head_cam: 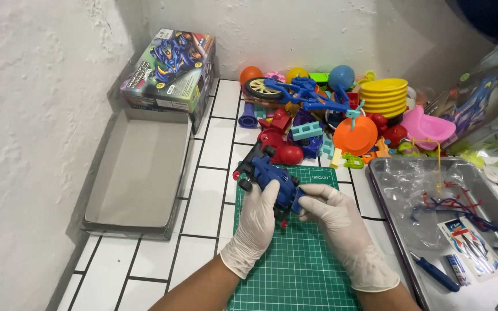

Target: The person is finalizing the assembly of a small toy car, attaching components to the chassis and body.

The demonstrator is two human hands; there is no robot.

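Both gloved hands grip a blue toy car (272, 181) over the green cutting mat (298, 259): left hand (257, 222) underneath, right hand (332, 210) clamped on its rear end.

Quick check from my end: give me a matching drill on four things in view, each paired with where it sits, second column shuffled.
Things:
1. blue toy car
2. empty box tray
3. stack of yellow plates
4. metal tray

Places:
A. far back, in the toy pile by the wall
B. at the right, holding plastic bags and a sticker sheet
C. between both gloved hands, above the green cutting mat
D. at the left, against the wall

Pairs: 1-C, 2-D, 3-A, 4-B
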